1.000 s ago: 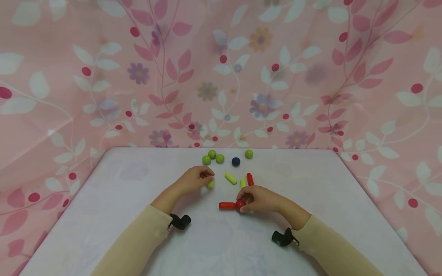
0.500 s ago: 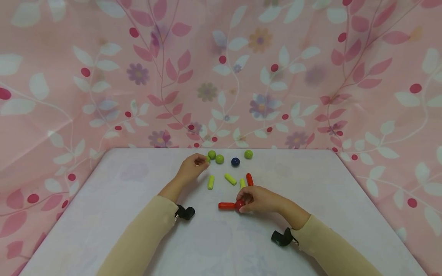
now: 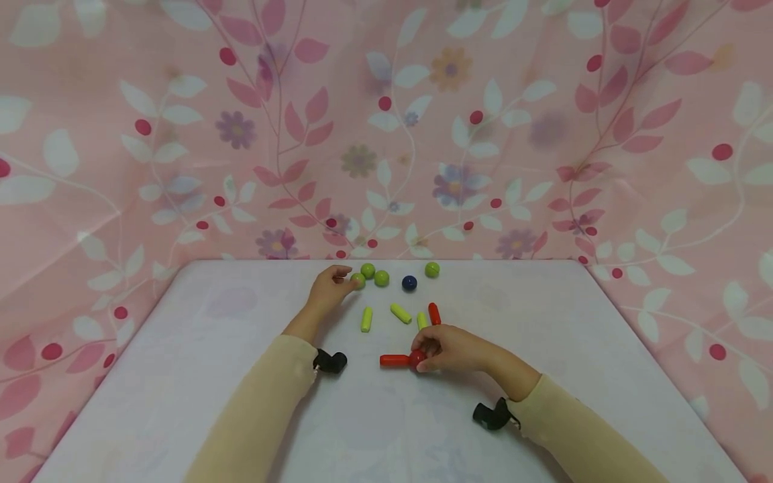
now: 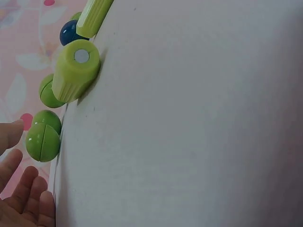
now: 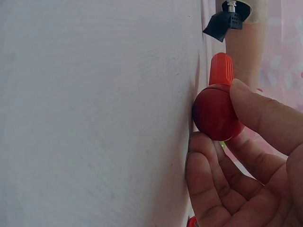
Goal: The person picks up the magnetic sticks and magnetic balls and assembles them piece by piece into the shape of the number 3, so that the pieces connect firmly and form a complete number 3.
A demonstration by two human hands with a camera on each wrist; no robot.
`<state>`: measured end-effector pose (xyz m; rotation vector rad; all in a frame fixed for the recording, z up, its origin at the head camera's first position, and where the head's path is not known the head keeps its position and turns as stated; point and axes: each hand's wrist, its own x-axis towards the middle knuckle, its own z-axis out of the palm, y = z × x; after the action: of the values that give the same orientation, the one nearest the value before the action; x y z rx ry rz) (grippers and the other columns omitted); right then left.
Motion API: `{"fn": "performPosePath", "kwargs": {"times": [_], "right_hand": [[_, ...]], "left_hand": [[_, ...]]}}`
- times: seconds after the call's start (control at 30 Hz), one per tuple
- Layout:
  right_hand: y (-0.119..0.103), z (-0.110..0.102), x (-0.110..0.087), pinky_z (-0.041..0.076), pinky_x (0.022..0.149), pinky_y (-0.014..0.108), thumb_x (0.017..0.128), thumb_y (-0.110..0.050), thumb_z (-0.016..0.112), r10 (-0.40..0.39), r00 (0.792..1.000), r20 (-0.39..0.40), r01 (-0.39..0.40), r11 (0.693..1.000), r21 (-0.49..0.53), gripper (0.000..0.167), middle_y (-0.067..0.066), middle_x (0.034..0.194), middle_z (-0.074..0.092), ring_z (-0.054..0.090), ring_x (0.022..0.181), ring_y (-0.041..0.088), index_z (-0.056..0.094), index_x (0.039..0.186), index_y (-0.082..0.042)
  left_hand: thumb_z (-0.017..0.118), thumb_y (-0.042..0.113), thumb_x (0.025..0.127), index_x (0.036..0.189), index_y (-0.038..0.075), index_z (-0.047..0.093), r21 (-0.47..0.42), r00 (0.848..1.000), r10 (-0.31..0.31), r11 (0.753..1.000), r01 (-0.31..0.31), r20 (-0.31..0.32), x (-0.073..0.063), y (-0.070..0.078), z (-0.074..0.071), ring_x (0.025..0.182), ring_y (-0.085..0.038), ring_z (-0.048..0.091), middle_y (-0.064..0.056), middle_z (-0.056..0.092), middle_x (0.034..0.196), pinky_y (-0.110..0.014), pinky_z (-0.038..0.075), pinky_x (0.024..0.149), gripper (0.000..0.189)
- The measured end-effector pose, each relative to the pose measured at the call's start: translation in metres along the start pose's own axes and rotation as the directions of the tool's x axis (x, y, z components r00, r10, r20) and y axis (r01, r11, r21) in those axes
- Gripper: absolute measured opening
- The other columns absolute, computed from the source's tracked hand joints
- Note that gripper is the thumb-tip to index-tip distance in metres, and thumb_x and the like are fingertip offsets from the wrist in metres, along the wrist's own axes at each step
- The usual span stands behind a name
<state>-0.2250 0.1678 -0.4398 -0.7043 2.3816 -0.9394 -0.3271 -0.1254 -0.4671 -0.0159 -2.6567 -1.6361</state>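
Note:
My right hand (image 3: 457,349) pinches a red ball (image 5: 215,113) between thumb and fingers, low over the white table. A red grooved stick (image 3: 394,361) points left from the ball, end against it. At the back of the table my left hand (image 3: 328,288) reaches toward a green ball (image 3: 359,280), thumb and fingers spread around its near left side. In the left wrist view the fingers (image 4: 29,189) stand apart from the green ball (image 4: 42,143). Two more green balls, one behind (image 3: 368,271) and one to the right (image 3: 382,278), sit beside it.
A dark blue ball (image 3: 409,283) and another green ball (image 3: 431,270) lie further right at the back. Yellow-green sticks (image 3: 366,319) lie mid-table, with a red stick (image 3: 434,313) just beyond the right hand. A floral curtain (image 3: 386,134) rises behind the table (image 3: 241,402).
My left hand has left the leftmost yellow-green stick and moved back to the green balls, its fingers now spread wider. My right hand stays on the red ball.

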Motion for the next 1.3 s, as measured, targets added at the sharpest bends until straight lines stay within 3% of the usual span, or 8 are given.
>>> {"fn": "performPosePath", "kwargs": {"times": [0.27, 0.53, 0.83, 1.3], "right_hand": [[-0.001, 0.0, 0.001, 0.051, 0.076, 0.029, 0.085, -0.024, 0.082, 0.0, 1.0, -0.002, 0.0, 1.0, 0.01, 0.027, -0.006, 0.092, 0.064, 0.059, 0.087, 0.016, 0.068, 0.108, -0.019], [-0.004, -0.001, 0.0, 0.051, 0.075, 0.028, 0.085, -0.024, 0.082, 0.011, 1.0, -0.006, -0.011, 1.0, 0.007, 0.027, -0.006, 0.092, 0.064, 0.059, 0.087, 0.016, 0.068, 0.108, -0.019], [-0.004, -0.001, 0.001, 0.052, 0.076, 0.029, 0.085, -0.024, 0.082, 0.022, 1.0, -0.007, -0.022, 1.0, 0.003, 0.028, -0.006, 0.093, 0.064, 0.059, 0.087, 0.016, 0.068, 0.108, -0.02], [-0.003, 0.001, 0.0, 0.051, 0.076, 0.03, 0.085, -0.024, 0.082, 0.027, 1.0, -0.014, -0.027, 1.0, 0.001, 0.027, -0.006, 0.092, 0.064, 0.058, 0.087, 0.016, 0.068, 0.107, -0.02]], "left_hand": [[0.072, 0.024, 0.093, 0.132, 0.003, 0.06, 0.029, 1.0, 0.001, 1.0, -0.001, 0.011, 0.004, 0.0, 0.005, 0.119, -0.03, 0.052, -0.016, 0.058, 0.133, -0.043, 0.042, 0.104, 0.045], [0.069, 0.021, 0.095, 0.129, 0.004, 0.061, 0.071, 1.0, -0.001, 0.997, 0.001, -0.004, 0.007, 0.002, 0.009, 0.111, -0.028, 0.053, -0.014, 0.061, 0.121, -0.042, 0.043, 0.098, 0.039], [0.068, 0.02, 0.096, 0.128, 0.005, 0.062, 0.087, 1.0, -0.008, 0.996, 0.008, -0.003, 0.007, 0.0, 0.01, 0.106, -0.025, 0.054, -0.012, 0.062, 0.118, -0.039, 0.045, 0.094, 0.036], [0.071, 0.024, 0.095, 0.124, 0.006, 0.063, 0.161, 0.995, 0.009, 0.987, -0.025, 0.098, -0.004, -0.002, -0.003, 0.102, -0.026, 0.055, -0.012, 0.063, 0.115, -0.04, 0.046, 0.093, 0.035]]}}
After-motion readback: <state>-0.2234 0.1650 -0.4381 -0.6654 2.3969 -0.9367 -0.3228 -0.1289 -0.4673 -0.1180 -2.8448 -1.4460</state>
